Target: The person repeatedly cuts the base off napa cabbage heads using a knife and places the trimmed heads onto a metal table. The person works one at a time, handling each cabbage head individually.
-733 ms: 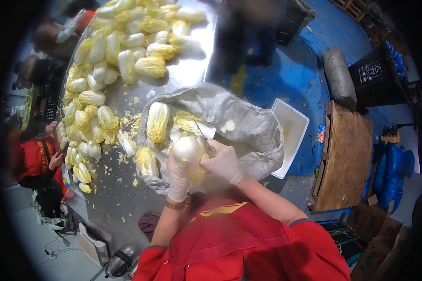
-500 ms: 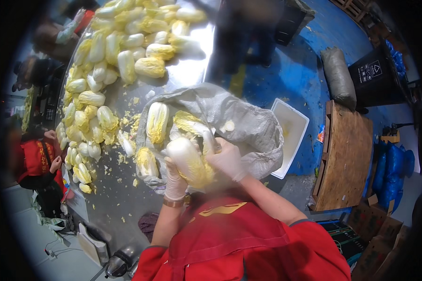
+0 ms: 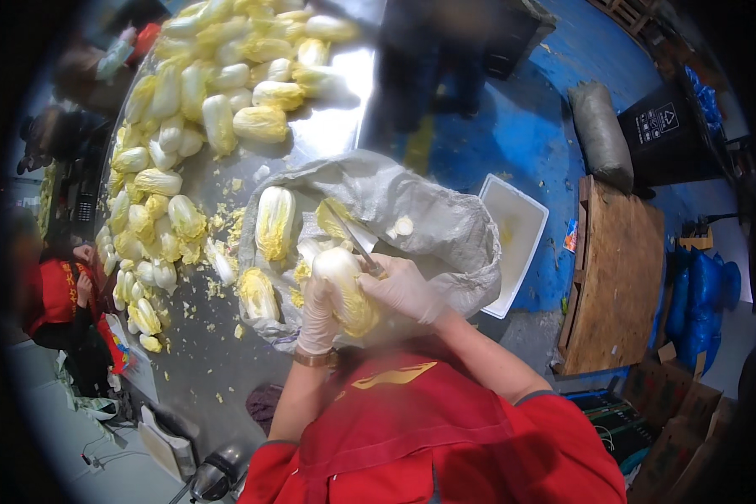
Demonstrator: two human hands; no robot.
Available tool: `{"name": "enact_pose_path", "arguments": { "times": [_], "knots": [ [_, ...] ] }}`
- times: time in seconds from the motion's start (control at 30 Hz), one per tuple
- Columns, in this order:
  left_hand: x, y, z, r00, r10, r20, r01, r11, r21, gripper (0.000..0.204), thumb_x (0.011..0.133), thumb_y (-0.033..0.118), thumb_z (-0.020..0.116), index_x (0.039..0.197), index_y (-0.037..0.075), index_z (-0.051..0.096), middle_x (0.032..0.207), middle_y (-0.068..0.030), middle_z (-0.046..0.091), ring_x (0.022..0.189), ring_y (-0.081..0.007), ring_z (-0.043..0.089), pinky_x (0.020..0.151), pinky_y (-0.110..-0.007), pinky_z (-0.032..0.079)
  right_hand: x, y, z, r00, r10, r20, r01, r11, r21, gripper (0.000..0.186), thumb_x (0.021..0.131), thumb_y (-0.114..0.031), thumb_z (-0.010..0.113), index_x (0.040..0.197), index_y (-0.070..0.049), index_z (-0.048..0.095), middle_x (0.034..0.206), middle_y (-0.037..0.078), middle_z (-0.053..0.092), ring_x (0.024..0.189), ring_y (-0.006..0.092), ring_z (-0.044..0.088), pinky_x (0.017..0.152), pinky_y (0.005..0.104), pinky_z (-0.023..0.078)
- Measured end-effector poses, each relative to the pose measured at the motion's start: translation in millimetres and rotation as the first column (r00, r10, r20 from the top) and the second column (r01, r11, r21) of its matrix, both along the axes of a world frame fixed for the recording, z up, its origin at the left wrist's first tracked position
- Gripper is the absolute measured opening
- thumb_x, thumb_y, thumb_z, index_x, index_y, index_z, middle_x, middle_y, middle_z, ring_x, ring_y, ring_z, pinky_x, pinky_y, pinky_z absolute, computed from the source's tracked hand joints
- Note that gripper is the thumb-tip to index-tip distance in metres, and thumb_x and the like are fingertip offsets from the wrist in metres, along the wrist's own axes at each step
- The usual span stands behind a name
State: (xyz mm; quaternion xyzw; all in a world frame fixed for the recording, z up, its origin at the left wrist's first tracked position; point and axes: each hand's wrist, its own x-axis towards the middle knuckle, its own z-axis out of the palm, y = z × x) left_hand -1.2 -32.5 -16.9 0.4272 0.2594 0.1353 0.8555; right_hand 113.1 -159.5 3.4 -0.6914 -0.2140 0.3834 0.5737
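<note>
In my gloved left hand [image 3: 317, 311], a pale napa cabbage [image 3: 349, 298] is gripped with its white base upward. My gloved right hand [image 3: 399, 286] is closed on a knife [image 3: 357, 248], held against the cabbage's top right, its blade angled up and left. Both hands are over a crumpled grey woven sack [image 3: 433, 206] lying on the steel table [image 3: 193, 374]. On the sack are a whole cabbage [image 3: 274, 220], another cabbage [image 3: 259, 294], loose yellow leaves [image 3: 332, 217] and a small cut white piece [image 3: 401, 226].
Piled cabbages [image 3: 218, 122] cover the table's far and left parts, with scattered scraps. A person in red [image 3: 55, 298] works at the left. A white box [image 3: 512, 244], wooden pallet [image 3: 613, 277], black bin [image 3: 659, 130] and grey bundle [image 3: 601, 134] stand on the right.
The cabbage in my left hand has turned from base-on to lying lengthwise. My right hand with the knife has shifted and moved back against it.
</note>
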Motion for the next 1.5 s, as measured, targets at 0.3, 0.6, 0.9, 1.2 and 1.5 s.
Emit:
{"name": "enact_pose_path", "arguments": {
  "times": [0.3, 0.6, 0.9, 1.2, 1.5],
  "knots": [
    [-7.2, -1.7, -0.5, 0.999, -0.033, -0.041, 0.034, 0.999, 0.024, 0.079, 0.078, 0.058, 0.072, 0.129, 0.001, 0.051, 0.115, -0.0067, 0.061, 0.102, -0.0163, 0.060, 0.087, -0.032, 0.051, -17.1, 0.4, -15.0, 0.945, -0.105, 0.311, 0.102, 0.994, 0.025, 0.031, 0.079, -0.022, 0.061, 0.104, -0.003, 0.064, 0.079, 0.021, 0.065, 0.075, 0.0363, 0.067, 0.069, 0.0396, 0.054],
    [10.9, 1.7, -2.3, 0.982, -0.170, -0.084, 0.181, 0.972, 0.152, 0.073, 0.083, 0.048, 0.071, 0.131, -0.002, 0.050, 0.115, -0.0105, 0.062, 0.101, -0.0194, 0.060, 0.088, -0.033, 0.050, -15.0, -8.5, -3.0, 0.963, -0.195, 0.186, 0.229, 0.955, -0.186, 0.029, 0.077, -0.020, 0.062, 0.101, -0.005, 0.064, 0.080, 0.021, 0.065, 0.077, 0.0369, 0.066, 0.070, 0.0421, 0.054],
    [20.8, -9.5, 4.6, 0.981, -0.003, -0.192, 0.096, 0.876, 0.473, 0.050, 0.082, 0.018, 0.075, 0.121, -0.001, 0.050, 0.104, -0.0083, 0.063, 0.090, -0.0152, 0.062, 0.082, -0.030, 0.052, -20.1, -1.3, -8.3, 0.914, -0.161, 0.373, 0.222, 0.967, -0.125, 0.034, 0.077, -0.021, 0.061, 0.108, -0.006, 0.062, 0.089, 0.021, 0.067, 0.083, 0.0385, 0.065, 0.074, 0.0443, 0.053],
    [4.2, 6.5, 19.9, 0.967, -0.185, -0.176, 0.242, 0.883, 0.401, 0.056, 0.082, 0.039, 0.076, 0.118, 0.000, 0.055, 0.102, -0.0053, 0.065, 0.092, -0.0130, 0.061, 0.081, -0.028, 0.051, -21.4, 3.7, -6.2, 0.945, -0.089, 0.315, 0.142, 0.978, -0.150, 0.035, 0.073, -0.019, 0.063, 0.105, -0.005, 0.061, 0.090, 0.022, 0.067, 0.086, 0.0390, 0.065, 0.077, 0.0441, 0.053],
    [4.2, 25.2, 2.3, 0.949, -0.268, -0.167, 0.303, 0.920, 0.247, 0.069, 0.085, 0.047, 0.071, 0.130, -0.001, 0.052, 0.111, -0.0075, 0.064, 0.097, -0.0132, 0.059, 0.086, -0.029, 0.048, -10.6, 6.7, -1.1, 0.949, -0.101, 0.297, 0.159, 0.971, -0.176, 0.032, 0.075, -0.019, 0.064, 0.104, -0.005, 0.062, 0.093, 0.021, 0.066, 0.088, 0.0377, 0.064, 0.079, 0.0430, 0.052]
  ]
}}
